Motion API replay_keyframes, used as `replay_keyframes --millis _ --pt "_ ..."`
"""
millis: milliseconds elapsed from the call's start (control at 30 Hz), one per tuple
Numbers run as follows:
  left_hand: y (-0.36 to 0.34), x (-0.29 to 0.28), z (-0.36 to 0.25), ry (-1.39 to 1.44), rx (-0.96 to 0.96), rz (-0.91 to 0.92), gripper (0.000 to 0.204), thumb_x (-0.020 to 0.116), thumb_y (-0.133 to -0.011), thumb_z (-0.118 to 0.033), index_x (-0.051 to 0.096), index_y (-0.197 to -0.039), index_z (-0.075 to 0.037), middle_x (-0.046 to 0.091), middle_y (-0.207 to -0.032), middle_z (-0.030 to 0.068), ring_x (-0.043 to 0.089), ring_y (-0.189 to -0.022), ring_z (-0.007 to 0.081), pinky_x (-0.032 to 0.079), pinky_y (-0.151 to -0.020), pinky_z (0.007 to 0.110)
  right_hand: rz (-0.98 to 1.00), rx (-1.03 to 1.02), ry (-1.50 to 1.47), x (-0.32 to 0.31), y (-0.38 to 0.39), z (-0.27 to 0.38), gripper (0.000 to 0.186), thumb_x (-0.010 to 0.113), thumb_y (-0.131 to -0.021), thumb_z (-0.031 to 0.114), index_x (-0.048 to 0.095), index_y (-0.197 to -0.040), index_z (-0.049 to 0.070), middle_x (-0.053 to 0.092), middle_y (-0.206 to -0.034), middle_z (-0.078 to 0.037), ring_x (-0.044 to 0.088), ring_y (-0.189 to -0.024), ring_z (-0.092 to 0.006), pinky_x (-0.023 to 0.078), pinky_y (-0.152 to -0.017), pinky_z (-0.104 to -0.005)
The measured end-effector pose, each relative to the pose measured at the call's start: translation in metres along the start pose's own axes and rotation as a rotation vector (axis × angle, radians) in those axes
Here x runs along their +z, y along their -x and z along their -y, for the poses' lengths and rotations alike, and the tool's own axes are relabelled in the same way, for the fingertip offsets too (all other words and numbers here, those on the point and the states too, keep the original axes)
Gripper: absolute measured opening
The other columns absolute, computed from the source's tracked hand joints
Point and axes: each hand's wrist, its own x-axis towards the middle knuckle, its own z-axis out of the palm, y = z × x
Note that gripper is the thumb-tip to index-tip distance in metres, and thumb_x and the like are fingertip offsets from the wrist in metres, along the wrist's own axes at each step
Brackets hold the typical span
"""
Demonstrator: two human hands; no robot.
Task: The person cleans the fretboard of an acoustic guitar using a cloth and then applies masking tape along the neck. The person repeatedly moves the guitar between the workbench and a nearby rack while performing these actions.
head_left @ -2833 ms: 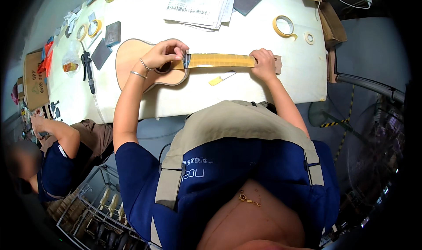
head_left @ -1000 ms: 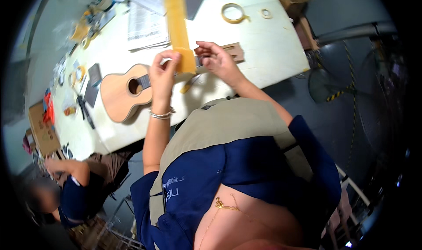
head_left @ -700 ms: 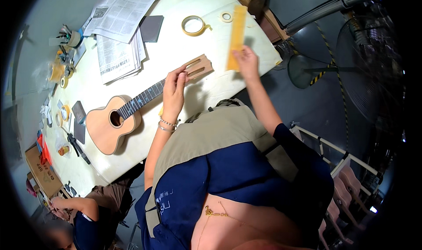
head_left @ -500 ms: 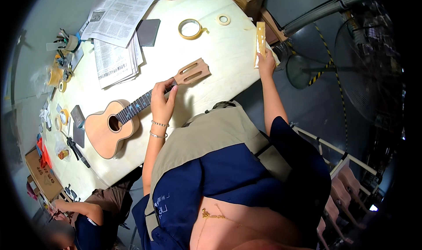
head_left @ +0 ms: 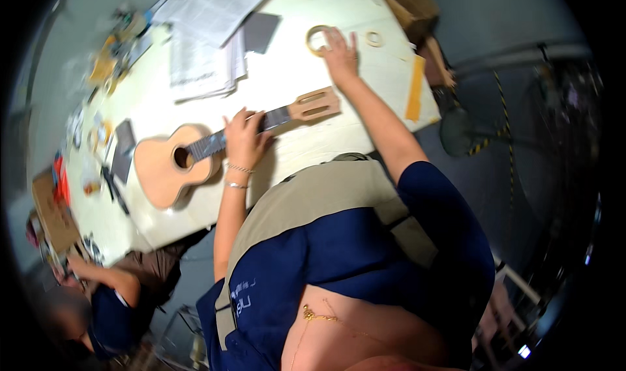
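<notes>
A small unfinished ukulele [head_left: 156, 175] with a pale wood body and slotted headstock lies slantwise on the table. My left hand [head_left: 244, 142] holds its dark neck, fingers curled over the fretboard. Farther off, my right hand [head_left: 342, 59] reaches across the table with fingers stretched out and spread, over the right side of a yellowish tape roll [head_left: 310, 43]. Whether the fingertips touch the roll is blurred. A flat yellow strip [head_left: 415, 89] lies by the table's right edge, apart from both hands.
A smaller tape roll [head_left: 368, 39] sits right of my right hand. Newspapers [head_left: 199, 67] and a dark grey sheet [head_left: 262, 31] lie at the back. Tools and tapes crowd the left side, with a black tool [head_left: 115, 190] near the ukulele. Another person [head_left: 120, 312] works at lower left.
My right hand has let go of the yellow strip at the right edge and moved left to the larger tape roll. My left hand remains on the ukulele's neck; the view has shifted.
</notes>
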Motion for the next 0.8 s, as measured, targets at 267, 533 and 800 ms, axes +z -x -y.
replay_keyframes --millis 267,533,800 --pt "0.024 -0.008 -0.028 0.624 -0.193 -0.223 0.027 0.066 -0.080 -0.010 0.061 -0.105 -0.005 0.064 -0.094 0.0078 0.062 -0.087 0.0224 0.048 -0.084 0.034 0.143 0.712 -2.343 -0.125 -0.001 0.057 0.040 0.047 -0.092 0.006 0.032 -0.129 0.002 0.059 -0.107 -0.019 0.056 -0.105 -0.0259 0.045 -0.091 -0.0331" --pt "0.000 -0.018 -0.056 1.609 -0.496 -0.237 0.046 0.064 -0.086 -0.012 0.045 -0.123 0.007 0.059 -0.106 0.0115 0.059 -0.101 0.0177 0.050 -0.088 0.028 0.077 0.796 -2.348 -0.187 0.036 0.109 0.058 0.054 -0.079 -0.014 0.035 -0.131 0.003 0.050 -0.125 -0.019 0.050 -0.115 -0.0217 0.044 -0.095 -0.0312" --pt "-0.004 -0.018 -0.057 1.798 -0.864 -0.289 0.024 0.060 -0.088 -0.010 0.054 -0.104 0.006 0.063 -0.091 0.0107 0.063 -0.077 0.0149 0.054 -0.071 0.025 0.228 0.833 -2.456 -0.188 0.050 0.123 0.039 0.054 -0.082 -0.010 0.046 -0.119 -0.002 0.046 -0.131 -0.020 0.043 -0.123 -0.0212 0.038 -0.101 -0.0329"
